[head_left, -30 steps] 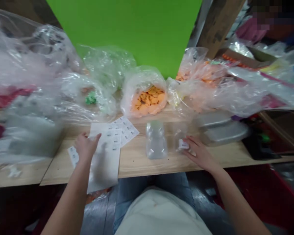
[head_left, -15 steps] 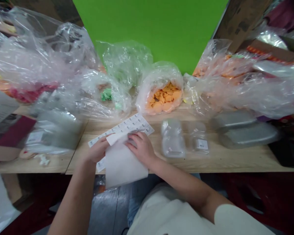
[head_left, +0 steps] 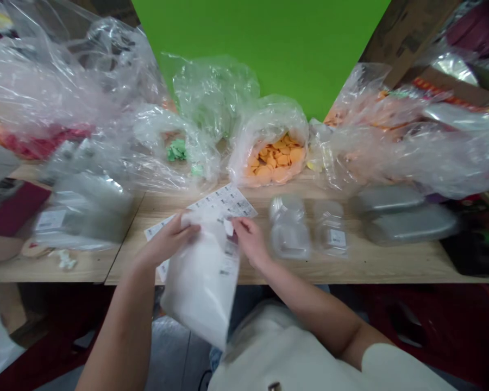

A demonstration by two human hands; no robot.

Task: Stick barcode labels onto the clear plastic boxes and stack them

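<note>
My left hand (head_left: 171, 237) grips the upper left of a white label sheet (head_left: 199, 288), thumb on top. The sheet is mostly bare, with a few printed labels along its right side, and hangs past the table's front edge. At its upper right, my right hand (head_left: 248, 239) pinches a small white label (head_left: 229, 228) that looks partly lifted; how much still sticks is unclear. Beneath lies another sheet of printed labels (head_left: 238, 201), flat on the table. Right of my right hand sit clear plastic containers (head_left: 290, 233) and a smaller one (head_left: 330, 228) bearing a label.
Behind, an open plastic bag (head_left: 244, 130) holds orange discs (head_left: 279, 160); another bag has green pieces (head_left: 176, 150). A green panel (head_left: 261, 49) stands at the back. Stacked clear containers (head_left: 407, 217) lie at right, clear packs (head_left: 85, 212) at left.
The upper sheet has turned and swung lower, showing its printed labels. My right hand has moved from lying over the sheet to its right edge, pinching a label.
</note>
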